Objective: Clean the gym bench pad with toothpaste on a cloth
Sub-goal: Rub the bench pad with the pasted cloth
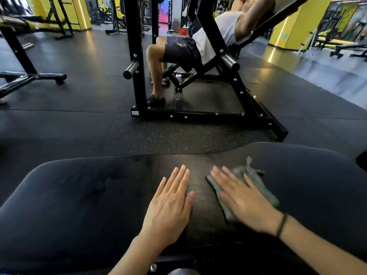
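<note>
From my head view I sit astride the bench pad (200,195), whose long axis runs straight away from me between my legs and ends at a front edge with the dark floor (168,139) beyond. My left hand (170,203) lies flat on the bare pad, fingers straight and relaxed, gripping nothing. My right hand (244,201), a little blurred, presses flat on the grey cloth (258,181), fingers straight, not curled round it. The cloth lies on the right side of the pad, touching or riding up against my right leg (309,175); I cannot tell which. I see no toothpaste on it. The right hand is the nearer one, already on it. The uncleaned strip lies to the left of the cloth and forward of it, so I judge the next wipe goes along the pad's length. My legs hem the pad in sideways; the room is forward. Another person (208,36) on a black rack (139,76) is well apart.
</note>
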Demonstrator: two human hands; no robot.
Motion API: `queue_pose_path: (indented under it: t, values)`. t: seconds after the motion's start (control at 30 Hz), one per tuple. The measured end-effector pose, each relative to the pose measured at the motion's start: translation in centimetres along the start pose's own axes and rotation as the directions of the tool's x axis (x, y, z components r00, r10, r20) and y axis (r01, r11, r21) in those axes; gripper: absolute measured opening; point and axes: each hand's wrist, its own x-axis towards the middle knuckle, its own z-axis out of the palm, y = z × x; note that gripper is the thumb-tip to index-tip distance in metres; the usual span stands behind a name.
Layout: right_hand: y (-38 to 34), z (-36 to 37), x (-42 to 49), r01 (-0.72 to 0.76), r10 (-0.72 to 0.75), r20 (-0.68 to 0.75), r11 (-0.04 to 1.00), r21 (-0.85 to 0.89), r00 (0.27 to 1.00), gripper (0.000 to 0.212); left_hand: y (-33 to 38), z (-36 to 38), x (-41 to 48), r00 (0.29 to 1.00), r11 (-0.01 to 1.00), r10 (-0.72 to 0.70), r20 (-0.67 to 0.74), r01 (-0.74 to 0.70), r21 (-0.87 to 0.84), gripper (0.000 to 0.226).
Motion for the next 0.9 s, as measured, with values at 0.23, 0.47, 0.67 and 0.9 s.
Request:
queue_pose_path:
  t: [0.23, 0.47, 0.67, 0.9]
  values:
    - [2.9, -1.8, 12.9, -0.316, 0.313, 0.056, 0.947, 0.064, 0.948, 0.053, -0.3, 0.1, 0.6, 1.000, 0.994, 0.006, 0.021, -0.008, 0.108, 0.076]
    - [-2.4, 1.1, -3.4, -0.023, 0.024, -0.057, 1.000, 0.013, 0.998, 0.060, -0.3, 0.3, 0.1, 1.000, 0.992, 0.002, 0.028, -0.006, 0.125, 0.079]
    - [-5.7, 3.1, -6.9, -0.045, 0.027, -0.270, 0.997, -0.062, 0.963, 0.053, -0.1, 0.2, 0.4, 1.000, 1.000, -0.013, -0.006, 0.013, 0.011, 0.075]
    - [-13.5, 4.8, -3.5, 0.038, -0.038, -0.359, 0.999, -0.006, 0.933, 0.054, -1.1, -0.5, 0.3, 0.993, 0.904, -0.109, -0.053, 0.077, -0.420, 0.052]
